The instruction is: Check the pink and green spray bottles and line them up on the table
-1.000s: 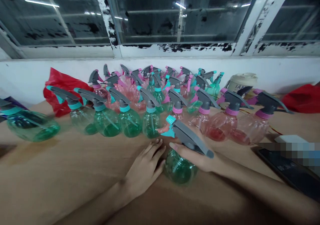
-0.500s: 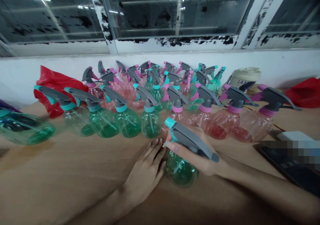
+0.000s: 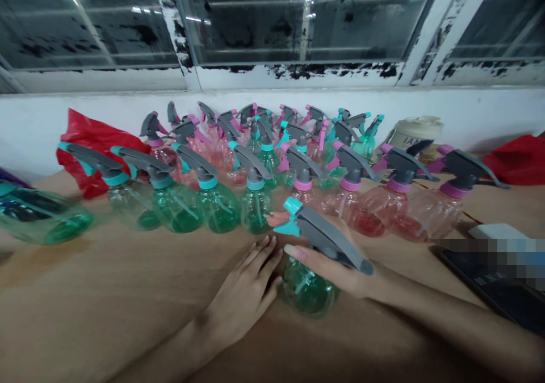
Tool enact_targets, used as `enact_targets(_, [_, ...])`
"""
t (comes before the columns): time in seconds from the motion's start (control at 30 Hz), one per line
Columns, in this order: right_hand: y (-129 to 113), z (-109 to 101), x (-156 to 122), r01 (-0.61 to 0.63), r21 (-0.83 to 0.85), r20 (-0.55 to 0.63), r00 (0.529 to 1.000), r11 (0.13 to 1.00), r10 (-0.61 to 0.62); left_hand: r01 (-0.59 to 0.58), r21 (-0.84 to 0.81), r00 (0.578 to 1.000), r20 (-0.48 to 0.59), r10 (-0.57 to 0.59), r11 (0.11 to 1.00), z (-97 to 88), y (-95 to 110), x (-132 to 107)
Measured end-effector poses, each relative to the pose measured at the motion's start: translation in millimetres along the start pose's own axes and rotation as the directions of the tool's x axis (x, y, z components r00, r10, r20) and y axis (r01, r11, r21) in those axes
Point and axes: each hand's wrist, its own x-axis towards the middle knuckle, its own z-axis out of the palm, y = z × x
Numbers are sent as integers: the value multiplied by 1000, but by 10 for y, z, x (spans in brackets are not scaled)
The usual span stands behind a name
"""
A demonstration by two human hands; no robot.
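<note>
Right hand [image 3: 347, 275] grips the green spray bottle [image 3: 310, 299] — left hand [image 3: 244, 292] lies flat, fingers extended, tabletop [image 3: 128, 292] stretching wide leftward.

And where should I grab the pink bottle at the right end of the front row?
The pink bottle is probably best gripped at its pink collar, coming from the right: the collar is narrower than the round body, and a neighbouring bottle crowds its left.
</note>
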Motion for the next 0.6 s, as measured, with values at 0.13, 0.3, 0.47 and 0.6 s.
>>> enact_targets(0.13, [10,4,0,32,4,4,999,999,-32,12,-13,1000,-1,-12,1000,26,-10,-14])
enact_targets(0.3, [4,0,-4,-11,27,13,1000,1000,11,32,-24,999,-17,-32,999,33,-14,-18])
enact_targets(0.47, [18,-15,1,-15,19,35,999,1000,14,49,-38,999,-10,-49,998,30,-8,-18])
enact_targets(0.6, [51,-12,16,28,34,64,997,999,-30,52,-44,998,-19,-53,998,27,-6,-18])
